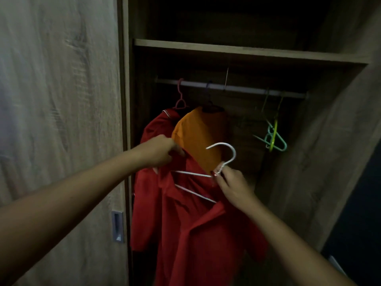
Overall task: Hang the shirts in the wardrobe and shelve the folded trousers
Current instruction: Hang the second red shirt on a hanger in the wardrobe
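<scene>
The wardrobe [321, 153] stands open, its panels a pale wood-grain laminate; a flat shelf [247, 51] crosses the top, with a thin metal rail [243, 88] just beneath it. In front of the opening, below the rail, hangs the red shirt [195, 234], a smooth collared fabric; the left hand [162, 150] pinches its collar edge, and the right hand [233, 184] grips the neck of a white hanger [227, 153], a slim wire shape whose hook curls free of the rail and whose arms run into the collar. Between this shirt and the rail an orange shirt [198, 137] hangs on a dark hanger; to its left a second red garment [152, 129] hangs from a pink hanger [181, 100]; in the dim light its border with the held shirt is hard to make out. Well to the right, bare green hangers [277, 140] dangle in a tangle from the rail. On the left, the door [61, 100] bears a recessed metal handle [117, 227].
</scene>
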`<state>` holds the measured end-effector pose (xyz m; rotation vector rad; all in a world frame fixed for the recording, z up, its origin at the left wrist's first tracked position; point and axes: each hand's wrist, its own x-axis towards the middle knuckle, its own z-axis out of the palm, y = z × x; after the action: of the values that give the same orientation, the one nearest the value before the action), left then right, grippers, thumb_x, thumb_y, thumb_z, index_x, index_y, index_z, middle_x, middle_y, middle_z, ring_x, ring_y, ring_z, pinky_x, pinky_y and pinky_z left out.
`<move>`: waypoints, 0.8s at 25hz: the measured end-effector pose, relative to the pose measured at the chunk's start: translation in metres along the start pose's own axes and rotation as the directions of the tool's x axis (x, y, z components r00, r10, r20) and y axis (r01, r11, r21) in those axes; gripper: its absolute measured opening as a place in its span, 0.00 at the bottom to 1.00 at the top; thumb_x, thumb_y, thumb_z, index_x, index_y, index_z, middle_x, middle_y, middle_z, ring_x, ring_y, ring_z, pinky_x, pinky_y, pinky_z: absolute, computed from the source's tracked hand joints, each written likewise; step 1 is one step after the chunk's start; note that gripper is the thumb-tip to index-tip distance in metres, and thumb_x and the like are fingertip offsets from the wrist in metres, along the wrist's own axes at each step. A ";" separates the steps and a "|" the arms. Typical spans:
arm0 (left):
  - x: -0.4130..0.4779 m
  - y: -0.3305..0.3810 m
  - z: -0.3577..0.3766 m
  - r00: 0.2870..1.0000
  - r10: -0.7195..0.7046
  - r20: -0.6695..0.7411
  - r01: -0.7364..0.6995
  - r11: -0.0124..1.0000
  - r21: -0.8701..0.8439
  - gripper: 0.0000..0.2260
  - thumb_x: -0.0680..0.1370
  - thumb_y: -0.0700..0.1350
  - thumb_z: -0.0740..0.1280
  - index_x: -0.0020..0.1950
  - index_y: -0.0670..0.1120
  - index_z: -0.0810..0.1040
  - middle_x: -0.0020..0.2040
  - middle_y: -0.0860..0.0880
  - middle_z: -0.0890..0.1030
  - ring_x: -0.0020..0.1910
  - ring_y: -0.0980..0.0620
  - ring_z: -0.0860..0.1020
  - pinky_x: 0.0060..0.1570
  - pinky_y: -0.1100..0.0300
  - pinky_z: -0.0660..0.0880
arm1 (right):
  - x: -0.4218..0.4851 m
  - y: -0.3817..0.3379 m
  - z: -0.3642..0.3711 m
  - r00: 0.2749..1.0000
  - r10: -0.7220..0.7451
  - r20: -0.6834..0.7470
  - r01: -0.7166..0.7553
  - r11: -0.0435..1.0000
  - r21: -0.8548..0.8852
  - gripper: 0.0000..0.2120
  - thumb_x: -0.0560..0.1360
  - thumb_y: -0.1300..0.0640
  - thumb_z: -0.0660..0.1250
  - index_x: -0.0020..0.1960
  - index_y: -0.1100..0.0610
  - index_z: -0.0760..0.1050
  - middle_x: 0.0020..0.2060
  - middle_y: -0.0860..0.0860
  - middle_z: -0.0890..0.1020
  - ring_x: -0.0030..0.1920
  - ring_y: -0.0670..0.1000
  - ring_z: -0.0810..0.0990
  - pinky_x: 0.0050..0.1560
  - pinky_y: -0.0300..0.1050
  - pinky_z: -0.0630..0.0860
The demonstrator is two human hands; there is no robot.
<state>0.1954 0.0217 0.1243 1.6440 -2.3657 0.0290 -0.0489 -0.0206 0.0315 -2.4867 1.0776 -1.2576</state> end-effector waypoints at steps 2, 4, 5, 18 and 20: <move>0.002 0.009 0.010 0.994 0.060 0.096 -0.048 0.992 -0.118 0.21 0.74 0.34 0.60 0.61 0.53 0.79 0.55 0.55 0.81 0.41 0.50 0.85 0.44 0.53 0.82 | 0.009 -0.005 -0.006 0.999 -0.022 0.047 0.020 0.999 0.044 0.07 0.77 0.61 0.62 0.43 0.61 0.76 0.34 0.51 0.81 0.36 0.44 0.79 0.36 0.30 0.66; 0.002 0.012 0.016 0.990 0.130 0.063 -0.117 0.976 -0.182 0.18 0.76 0.38 0.62 0.63 0.53 0.76 0.55 0.56 0.80 0.37 0.58 0.83 0.39 0.64 0.81 | 0.017 -0.005 -0.015 1.000 -0.005 0.016 0.003 0.994 0.113 0.08 0.78 0.62 0.62 0.40 0.57 0.75 0.31 0.47 0.80 0.34 0.44 0.78 0.38 0.33 0.70; 0.004 0.008 0.019 0.991 0.127 -0.030 -0.130 0.970 -0.205 0.17 0.77 0.42 0.63 0.65 0.54 0.75 0.56 0.56 0.80 0.37 0.62 0.82 0.40 0.69 0.79 | 0.020 -0.006 -0.021 1.000 -0.009 0.014 0.008 0.994 0.109 0.09 0.78 0.61 0.62 0.39 0.56 0.74 0.31 0.46 0.79 0.35 0.45 0.79 0.40 0.37 0.72; 0.009 -0.035 0.061 0.925 0.157 -0.347 -0.235 0.952 -0.195 0.16 0.77 0.59 0.57 0.48 0.50 0.78 0.39 0.53 0.82 0.40 0.57 0.81 0.40 0.49 0.76 | 0.034 0.047 -0.104 0.807 0.481 0.342 -0.472 0.874 -0.115 0.17 0.77 0.46 0.62 0.37 0.56 0.78 0.33 0.52 0.77 0.32 0.47 0.73 0.32 0.40 0.67; 0.008 -0.037 0.062 0.919 0.181 -0.351 -0.231 0.967 -0.107 0.13 0.77 0.58 0.56 0.49 0.53 0.78 0.41 0.55 0.83 0.40 0.59 0.81 0.40 0.50 0.77 | 0.028 0.066 -0.111 0.598 0.628 0.497 -0.578 0.768 -0.275 0.19 0.71 0.41 0.68 0.37 0.57 0.79 0.32 0.55 0.75 0.30 0.48 0.71 0.32 0.40 0.66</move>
<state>0.2147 -0.0089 0.0609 1.2048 -2.2048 0.1613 -0.1566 -0.0679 0.0916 -2.0010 1.5989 -0.2384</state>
